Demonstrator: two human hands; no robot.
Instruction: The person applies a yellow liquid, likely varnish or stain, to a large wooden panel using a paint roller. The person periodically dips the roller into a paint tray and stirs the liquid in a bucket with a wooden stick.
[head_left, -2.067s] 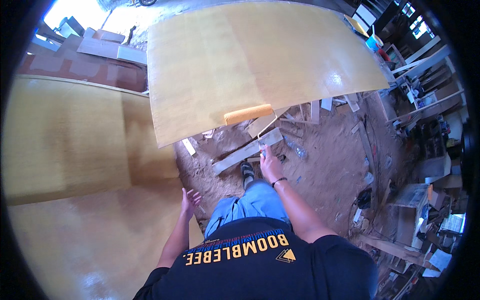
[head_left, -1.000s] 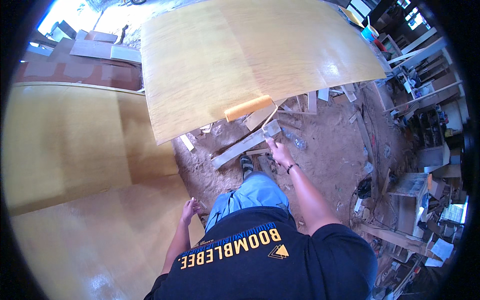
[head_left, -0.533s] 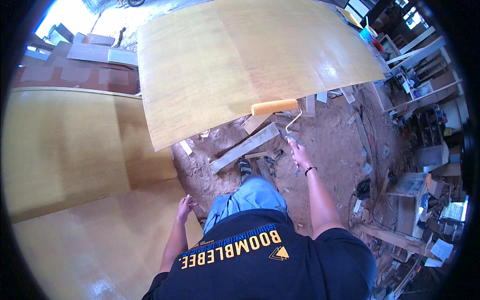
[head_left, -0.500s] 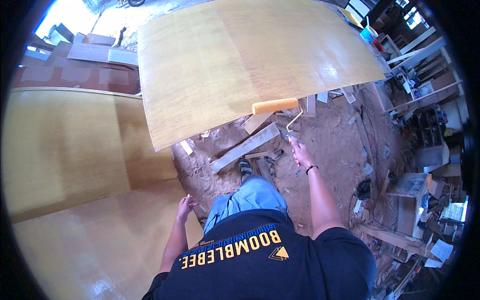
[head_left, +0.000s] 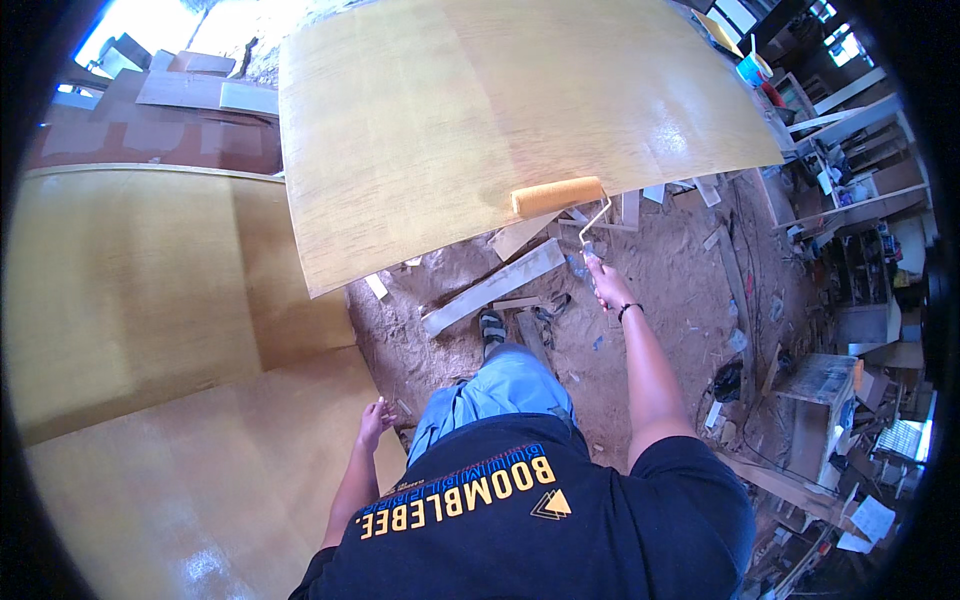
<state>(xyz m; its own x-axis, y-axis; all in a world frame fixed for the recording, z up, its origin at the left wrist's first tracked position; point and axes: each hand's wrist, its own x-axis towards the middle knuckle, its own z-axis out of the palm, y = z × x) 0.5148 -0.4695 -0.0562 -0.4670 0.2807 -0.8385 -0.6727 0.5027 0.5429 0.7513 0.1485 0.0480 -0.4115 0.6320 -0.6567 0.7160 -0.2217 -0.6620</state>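
Observation:
My right hand (head_left: 608, 287) is wrapped round the handle of a paint roller (head_left: 558, 196). Its orange-yellow sleeve rests across the near edge of a large yellow-coated panel (head_left: 430, 110), and the bent wire frame reaches back to my grip. Around the sleeve the coating looks slightly darker and streaky. Low on my left side, my left hand (head_left: 374, 424) hangs with loosely bent fingers and holds nothing. It is nearest to another yellowish panel (head_left: 200, 470) on the left.
A further yellow panel (head_left: 130, 290) lies beyond that one. Wood offcuts and a pale plank (head_left: 495, 288) litter the dirt floor by my feet. A blue-and-white bucket (head_left: 754, 69) stands at the far right, near wooden shelving (head_left: 870, 205). Stacked boards (head_left: 200, 90) lie far left.
My right hand has pushed the roller slightly away from me, so the sleeve sits farther onto the near edge of the panel. The left hand stays low and empty.

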